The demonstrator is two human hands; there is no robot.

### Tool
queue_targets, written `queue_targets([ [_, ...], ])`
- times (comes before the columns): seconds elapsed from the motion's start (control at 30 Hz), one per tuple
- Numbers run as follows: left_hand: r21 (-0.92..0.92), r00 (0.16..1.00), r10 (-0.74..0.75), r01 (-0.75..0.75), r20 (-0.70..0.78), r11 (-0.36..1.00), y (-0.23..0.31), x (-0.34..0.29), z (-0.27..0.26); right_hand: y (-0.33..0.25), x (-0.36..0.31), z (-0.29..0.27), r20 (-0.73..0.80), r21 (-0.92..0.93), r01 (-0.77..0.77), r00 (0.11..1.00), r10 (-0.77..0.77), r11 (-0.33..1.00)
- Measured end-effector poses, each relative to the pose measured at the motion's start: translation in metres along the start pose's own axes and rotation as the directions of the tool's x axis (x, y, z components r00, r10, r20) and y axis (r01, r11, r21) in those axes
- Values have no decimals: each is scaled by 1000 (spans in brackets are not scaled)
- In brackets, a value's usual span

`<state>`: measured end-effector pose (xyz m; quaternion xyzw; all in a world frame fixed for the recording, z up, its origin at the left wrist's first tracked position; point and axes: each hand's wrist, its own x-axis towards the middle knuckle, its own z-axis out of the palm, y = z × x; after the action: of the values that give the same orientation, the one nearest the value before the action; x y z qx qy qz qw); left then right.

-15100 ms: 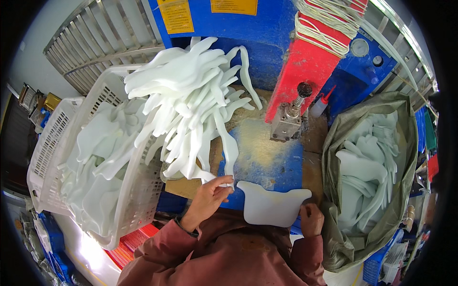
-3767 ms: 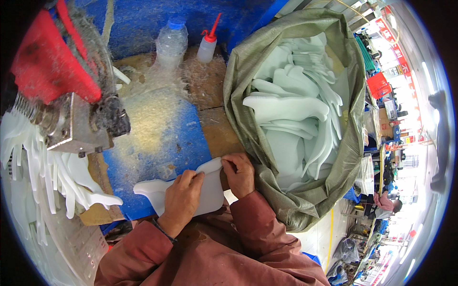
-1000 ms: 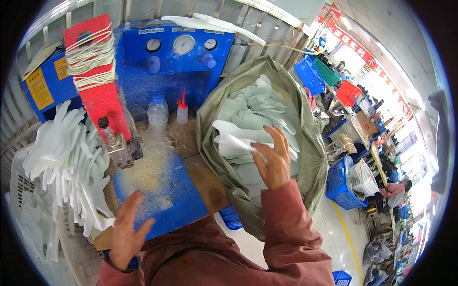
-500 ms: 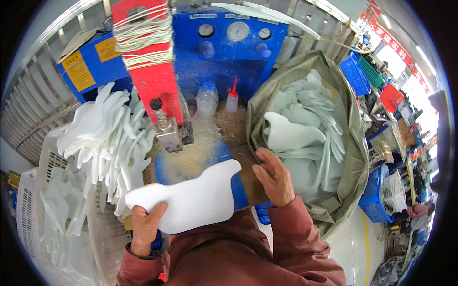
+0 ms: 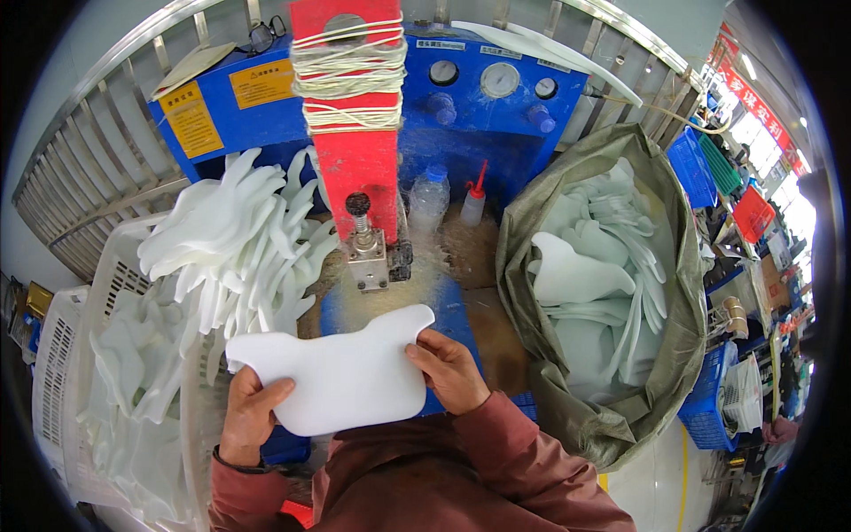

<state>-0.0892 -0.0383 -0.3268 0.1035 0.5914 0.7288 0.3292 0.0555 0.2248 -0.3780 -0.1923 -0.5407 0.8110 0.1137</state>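
A white foam pad (image 5: pixel 350 377) with a curved, two-eared outline is held up in front of me, over the near edge of the machine's blue worktable (image 5: pixel 456 324). My left hand (image 5: pixel 251 412) pinches its lower left side, thumb on the face. On the right side, my right hand (image 5: pixel 448 371) grips the pad's edge between thumb and fingers. Just beyond the pad stands the machine's red arm (image 5: pixel 350 173), wound with pale cord, with a metal head (image 5: pixel 366 257) at its lower end. Pale dust covers the table under that head.
At the left, a white crate (image 5: pixel 115 279) holds several similar pads (image 5: pixel 239 239) in a heap. An olive sack (image 5: pixel 523 266) on the right contains more pads (image 5: pixel 585 270). A plastic bottle (image 5: pixel 429 199) and a red-tipped squeeze bottle (image 5: pixel 474 204) stand behind the metal head, before a blue gauge panel (image 5: pixel 470 75).
My right hand has come in from the right and closed on the pad's right edge. The pad has turned more level. The whole view has shifted, with the machine now further right.
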Motion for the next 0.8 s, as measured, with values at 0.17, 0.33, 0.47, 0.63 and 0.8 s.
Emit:
queue_targets([
  [0.17, 0, 981, 150, -151, -122, 989, 4, 5, -16, 3, 24, 25, 74, 44, -23, 997, 19, 999],
  [0.33, 19, 976, 178, -177, -124, 984, 14, 5, -29, -6, 35, 40, 96, 27, -31, 995, 28, 999],
  [0.47, 20, 977, 177, -176, -116, 984, 17, 6, -27, -9, 35, 41, 105, 17, -14, 994, 12, 1000],
  [0.63, 42, 981, 163, -159, -106, 986, 16, 11, -19, -7, 34, 34, 83, -3, -17, 996, 17, 1000],
  [0.8, 38, 984, 147, -144, -97, 989, 12, 20, -12, -10, 33, 25, 42, 42, -22, 999, 20, 999],
])
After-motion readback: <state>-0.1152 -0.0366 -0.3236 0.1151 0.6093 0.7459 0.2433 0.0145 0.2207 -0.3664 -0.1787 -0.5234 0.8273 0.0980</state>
